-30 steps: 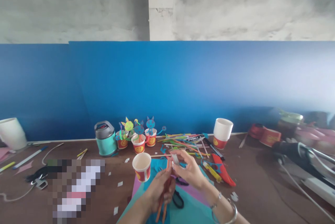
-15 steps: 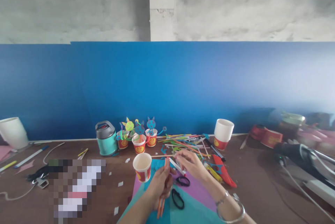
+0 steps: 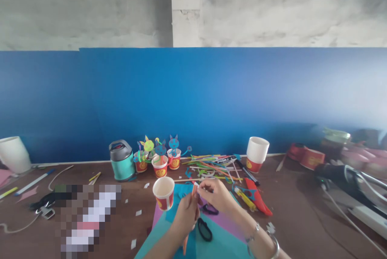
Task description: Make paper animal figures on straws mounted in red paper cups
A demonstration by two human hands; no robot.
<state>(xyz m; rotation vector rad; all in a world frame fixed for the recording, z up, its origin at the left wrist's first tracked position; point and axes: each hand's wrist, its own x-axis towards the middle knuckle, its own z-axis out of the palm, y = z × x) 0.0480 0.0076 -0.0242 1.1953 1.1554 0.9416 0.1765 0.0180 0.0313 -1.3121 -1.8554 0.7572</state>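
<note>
My left hand [image 3: 186,212] is closed around a folded orange strip [image 3: 185,246], whose lower end sticks out below the fist and whose tip shows above the thumb. At that tip my right hand [image 3: 216,194] has its thumb and finger pinched together, next to a small white bit; whether it grips the white bit or the strip itself is hard to see. Scissors with black handles [image 3: 204,230] lie under the hands on sheets of teal and purple paper [image 3: 223,230]. Left of my hands stands a paper cup [image 3: 163,194].
Behind are cups with paper cat figures [image 3: 161,160], a teal flask [image 3: 122,162] and a pile of coloured strips [image 3: 214,166]. To the right lie a yellow cutter [image 3: 245,199], a red piece [image 3: 260,198] and stacked cups [image 3: 256,154]. White scraps [image 3: 138,213] dot the table.
My right hand has come down and left, its fingers now at the strip's tip. The orange strip's two lower ends now look like one. The white stick beside the hand has gone from sight.
</note>
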